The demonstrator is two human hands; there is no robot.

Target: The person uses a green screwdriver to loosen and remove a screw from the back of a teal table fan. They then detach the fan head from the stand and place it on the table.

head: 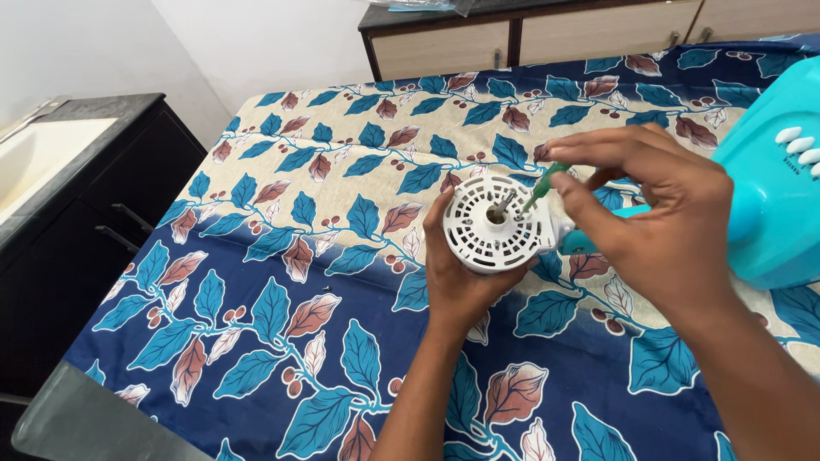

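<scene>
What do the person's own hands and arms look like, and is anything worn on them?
Both forearms are bare as far as the picture shows: no sleeves, gloves, watch or bracelet appear. The left hand and the right hand carry no visible rings. The fingernails are short and plain. Any clothing higher on the arms lies outside the view.

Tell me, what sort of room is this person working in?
Probably a room in a home, perhaps a bedroom. The work lies on a blue and cream leaf-patterned bedsheet, with a beige-fronted dark wooden cabinet behind and a black cabinet with a pale countertop at the side.
</scene>
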